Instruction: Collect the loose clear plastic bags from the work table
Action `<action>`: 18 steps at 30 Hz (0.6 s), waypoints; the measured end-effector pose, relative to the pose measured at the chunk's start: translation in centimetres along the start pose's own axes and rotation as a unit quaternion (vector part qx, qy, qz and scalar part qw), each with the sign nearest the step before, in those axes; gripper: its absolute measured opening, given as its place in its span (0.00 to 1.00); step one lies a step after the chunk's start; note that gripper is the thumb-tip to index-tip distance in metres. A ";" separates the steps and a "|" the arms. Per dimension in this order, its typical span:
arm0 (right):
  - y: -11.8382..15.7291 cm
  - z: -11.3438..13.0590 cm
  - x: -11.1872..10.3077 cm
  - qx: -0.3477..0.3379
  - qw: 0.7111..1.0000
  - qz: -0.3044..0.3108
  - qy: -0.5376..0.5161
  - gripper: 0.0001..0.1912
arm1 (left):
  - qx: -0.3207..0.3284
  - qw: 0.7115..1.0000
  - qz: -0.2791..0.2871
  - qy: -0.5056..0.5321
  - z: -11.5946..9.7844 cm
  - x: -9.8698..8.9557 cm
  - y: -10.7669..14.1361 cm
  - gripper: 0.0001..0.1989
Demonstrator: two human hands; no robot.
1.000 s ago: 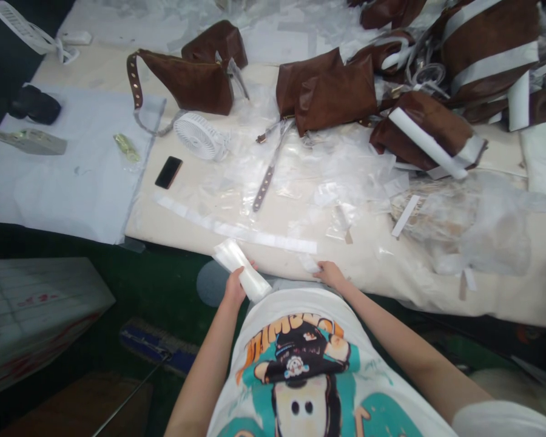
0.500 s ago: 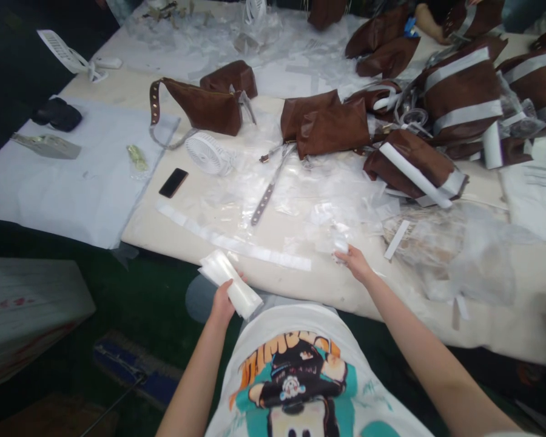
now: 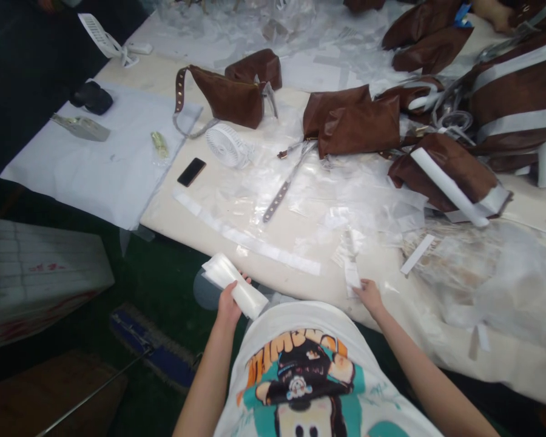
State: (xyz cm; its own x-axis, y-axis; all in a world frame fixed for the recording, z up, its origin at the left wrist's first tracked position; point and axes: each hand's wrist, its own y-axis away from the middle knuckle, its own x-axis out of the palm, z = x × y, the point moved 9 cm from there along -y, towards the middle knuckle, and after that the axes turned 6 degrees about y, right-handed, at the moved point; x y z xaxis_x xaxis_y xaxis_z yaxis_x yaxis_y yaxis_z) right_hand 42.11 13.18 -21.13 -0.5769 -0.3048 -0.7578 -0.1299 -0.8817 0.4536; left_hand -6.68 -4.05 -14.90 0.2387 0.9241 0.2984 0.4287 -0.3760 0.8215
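My left hand [image 3: 230, 303] is closed round a bundle of clear plastic bags [image 3: 241, 288] just off the table's front edge. At that edge, farther right, my right hand [image 3: 369, 295] pinches the near end of a small white slip in clear plastic [image 3: 352, 274]. Between and beyond my hands, a long row of white slips [image 3: 255, 241] lies on the cream tabletop. A grey strap with holes [image 3: 276, 202] rests behind it on loose clear plastic.
Brown bags [image 3: 361, 127] lie across the middle and right. A white fan [image 3: 225, 145], a phone [image 3: 192, 172] and a white sheet [image 3: 118, 164] are at the left. Crumpled plastic [image 3: 514, 285] covers the right front. Another person's hand [image 3: 494, 13] shows at the top right.
My right hand has moved toward me, drawing the slip in plastic to the table's edge, where it now shows stretched out. My left hand still holds the bundle. The view has shifted.
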 end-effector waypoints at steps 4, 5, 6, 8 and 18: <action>1.4 0.5 -2.9 0.004 0.998 -0.031 0.049 0.36 | -0.013 1.000 0.017 0.004 -0.9 1.5 -1.0 0.24; 1.3 1.6 -3.8 -0.022 0.997 -0.052 0.057 0.37 | -0.014 1.000 0.021 0.007 -1.1 2.0 -1.2 0.24; 1.0 3.2 -4.3 -0.053 0.995 -0.066 0.052 0.36 | -0.015 0.999 0.027 0.010 -1.2 2.6 -1.3 0.23; 0.2 7.6 -3.5 -0.105 0.994 -0.042 -0.008 0.30 | -0.019 0.999 0.045 0.015 -1.1 3.9 -1.5 0.23; 9.1 36.4 12.2 -0.351 0.858 0.324 -0.189 0.22 | -0.032 0.975 0.220 0.008 1.0 12.5 -0.4 0.25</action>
State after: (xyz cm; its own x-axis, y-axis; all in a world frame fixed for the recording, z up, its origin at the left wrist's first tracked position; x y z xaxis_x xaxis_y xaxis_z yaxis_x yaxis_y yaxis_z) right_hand 4.50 14.55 -9.14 -0.5822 -0.7915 -0.1861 0.7582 -0.6111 0.2273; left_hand -2.97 7.59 -11.95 0.3739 0.6752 0.6358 0.2319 -0.7319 0.6408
